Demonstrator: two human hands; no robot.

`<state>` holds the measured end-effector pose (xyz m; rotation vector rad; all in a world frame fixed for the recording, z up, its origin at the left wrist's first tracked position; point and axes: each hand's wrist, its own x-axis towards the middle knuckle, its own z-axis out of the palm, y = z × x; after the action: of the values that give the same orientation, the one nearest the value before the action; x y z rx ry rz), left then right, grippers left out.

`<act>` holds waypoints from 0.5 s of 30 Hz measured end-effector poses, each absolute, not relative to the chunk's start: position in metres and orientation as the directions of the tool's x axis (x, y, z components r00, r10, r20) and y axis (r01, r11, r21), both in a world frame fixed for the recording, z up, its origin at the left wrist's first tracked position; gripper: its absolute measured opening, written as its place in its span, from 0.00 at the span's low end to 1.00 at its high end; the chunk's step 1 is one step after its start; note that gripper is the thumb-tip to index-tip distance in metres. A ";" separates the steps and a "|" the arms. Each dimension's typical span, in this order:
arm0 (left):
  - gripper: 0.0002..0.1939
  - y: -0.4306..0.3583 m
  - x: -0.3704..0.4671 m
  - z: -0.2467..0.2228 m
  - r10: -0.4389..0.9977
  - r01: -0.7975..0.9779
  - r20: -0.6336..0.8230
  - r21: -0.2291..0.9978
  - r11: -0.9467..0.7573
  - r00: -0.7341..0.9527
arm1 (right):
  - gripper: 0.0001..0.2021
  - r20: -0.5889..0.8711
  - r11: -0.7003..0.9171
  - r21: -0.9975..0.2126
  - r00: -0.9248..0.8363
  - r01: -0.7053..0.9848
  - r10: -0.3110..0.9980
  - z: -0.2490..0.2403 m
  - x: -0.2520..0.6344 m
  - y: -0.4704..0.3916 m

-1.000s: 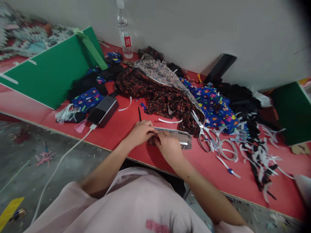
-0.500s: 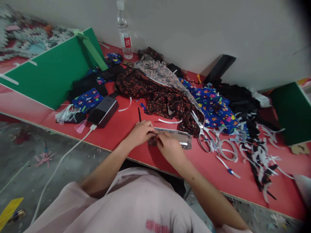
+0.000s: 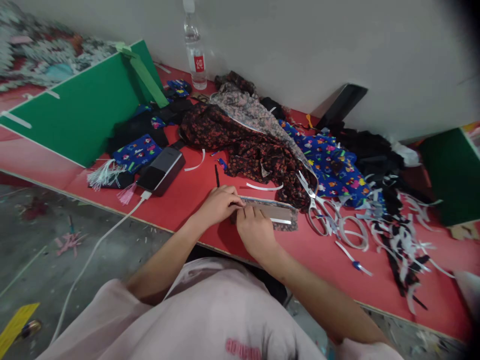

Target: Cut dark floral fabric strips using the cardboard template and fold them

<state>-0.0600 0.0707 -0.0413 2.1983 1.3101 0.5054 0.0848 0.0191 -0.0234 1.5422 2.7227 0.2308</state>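
The grip of the left hand [image 3: 224, 204] is pinched on the left end of a floral strip [image 3: 288, 226], thumb and fingertips drawn together. The right hand [image 3: 257, 227] sits just beside it, fingers bent down onto the strip's brown panel [image 3: 280, 213]; whether they grasp anything cannot be told. The strip lies flat on the red bench [image 3: 318, 260], near its front edge, with a narrow white band along the panel.

To the right, scissors [image 3: 312, 195] lie partly open, blades against dark floral cloth [image 3: 255, 160], with a pale ring [image 3: 364, 236] beside their handles. White and black scraps [image 3: 407, 260] spread beyond the ring. To the left rests a dark box [image 3: 161, 172] with a white cable plugged in, next to a blue patterned pouch [image 3: 138, 152].

Behind the hands the dark floral cloth sprawls in folds, blue patterned cloth [image 3: 333, 167] to its right. Farthest back, a bottle [image 3: 198, 75] stands upright by the wall [image 3: 281, 45], and a black slab [image 3: 345, 105] leans against it.
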 end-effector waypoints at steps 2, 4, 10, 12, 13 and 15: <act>0.08 0.071 -0.060 -0.041 0.887 0.694 0.044 0.605 -0.390 0.460 | 0.11 0.095 0.511 0.149 -0.526 0.847 0.845 -0.025 0.084 0.020; 0.08 0.070 -0.060 -0.041 0.888 0.698 0.043 0.600 -0.390 0.458 | 0.10 0.099 0.511 0.157 -0.528 0.845 0.843 -0.025 0.085 0.021; 0.09 0.069 -0.060 -0.041 0.886 0.708 0.052 0.581 -0.402 0.460 | 0.07 0.085 0.490 0.118 -0.501 0.863 0.861 -0.031 0.088 0.025; 0.08 0.069 -0.059 -0.041 0.885 0.712 0.047 0.575 -0.403 0.463 | 0.07 0.086 0.481 0.102 -0.490 0.871 0.868 -0.034 0.089 0.027; 0.08 0.069 -0.060 -0.041 0.885 0.714 0.045 0.573 -0.403 0.463 | 0.07 0.086 0.479 0.093 -0.486 0.873 0.870 -0.036 0.090 0.028; 0.08 0.070 -0.060 -0.042 0.884 0.715 0.046 0.569 -0.406 0.465 | 0.07 0.089 0.479 0.067 -0.484 0.875 0.871 -0.039 0.092 0.030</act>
<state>-0.0598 0.0696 -0.0418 2.2403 1.3305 0.4731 0.0915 0.0298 -0.0386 1.6169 2.7377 0.1645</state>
